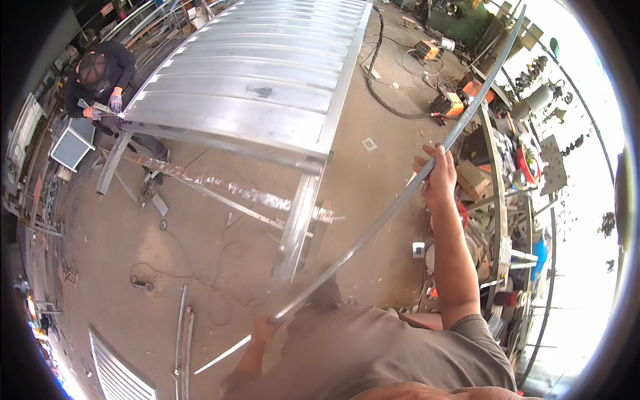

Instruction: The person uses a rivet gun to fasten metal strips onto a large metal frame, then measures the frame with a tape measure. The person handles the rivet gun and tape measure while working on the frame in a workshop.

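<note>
A long, thin grey metal bar runs slantwise across my body, from low on the left to high on the right. My right hand, arm stretched forward, is closed around its upper half. Lower down, near my waist, my left hand is wrapped round the bar close to its bottom end; its fingers are partly blurred. Left of the bar stands a large metal frame with a ribbed silvery panel on top, carried on metal legs. The bar is apart from the panel.
A gloved co-worker welds with bright sparks at the panel's far left corner. Orange welding machines and a thick black cable lie on the floor. A cluttered rack lines the right. Metal tubes and a slatted panel lie lower left.
</note>
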`<state>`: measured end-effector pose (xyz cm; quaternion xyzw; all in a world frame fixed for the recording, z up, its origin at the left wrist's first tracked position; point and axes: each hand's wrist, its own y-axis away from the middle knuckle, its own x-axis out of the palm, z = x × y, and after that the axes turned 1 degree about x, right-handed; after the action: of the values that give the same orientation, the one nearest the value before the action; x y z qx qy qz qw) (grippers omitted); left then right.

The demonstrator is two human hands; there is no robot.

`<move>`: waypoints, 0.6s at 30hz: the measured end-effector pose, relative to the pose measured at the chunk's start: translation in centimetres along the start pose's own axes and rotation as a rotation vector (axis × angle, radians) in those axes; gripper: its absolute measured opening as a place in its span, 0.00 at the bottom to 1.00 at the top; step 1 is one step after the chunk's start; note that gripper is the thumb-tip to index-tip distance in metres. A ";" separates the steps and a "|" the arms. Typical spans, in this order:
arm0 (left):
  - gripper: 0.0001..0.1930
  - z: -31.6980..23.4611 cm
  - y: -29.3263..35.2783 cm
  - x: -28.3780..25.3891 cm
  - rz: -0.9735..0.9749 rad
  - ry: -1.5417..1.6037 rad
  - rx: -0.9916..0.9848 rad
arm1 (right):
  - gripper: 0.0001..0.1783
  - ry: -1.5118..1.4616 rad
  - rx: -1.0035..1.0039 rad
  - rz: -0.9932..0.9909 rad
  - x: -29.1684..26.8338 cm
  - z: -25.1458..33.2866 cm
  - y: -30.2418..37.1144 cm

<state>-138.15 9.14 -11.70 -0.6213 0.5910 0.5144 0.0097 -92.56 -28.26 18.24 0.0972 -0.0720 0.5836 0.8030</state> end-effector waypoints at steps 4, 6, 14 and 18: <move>0.27 -13.0 -2.6 -4.7 -0.124 0.076 -0.018 | 0.18 0.004 0.085 0.108 3.2 -3.1 -7.5; 0.29 -18.5 -3.9 -6.7 -0.230 0.062 -0.008 | 0.17 -0.019 0.112 0.224 5.2 -5.3 -9.8; 0.23 -35.9 -13.9 -6.7 -0.636 0.002 0.127 | 0.13 -0.006 0.407 0.494 11.4 -10.2 -28.0; 0.22 -46.8 -19.5 -6.6 -0.493 -0.012 -0.139 | 0.24 -0.070 0.491 0.621 12.6 -12.5 -40.4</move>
<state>-92.81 -9.27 2.99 -0.7427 0.3849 0.5395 0.0956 -50.22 -25.69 6.07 0.2795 0.0164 0.7948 0.5384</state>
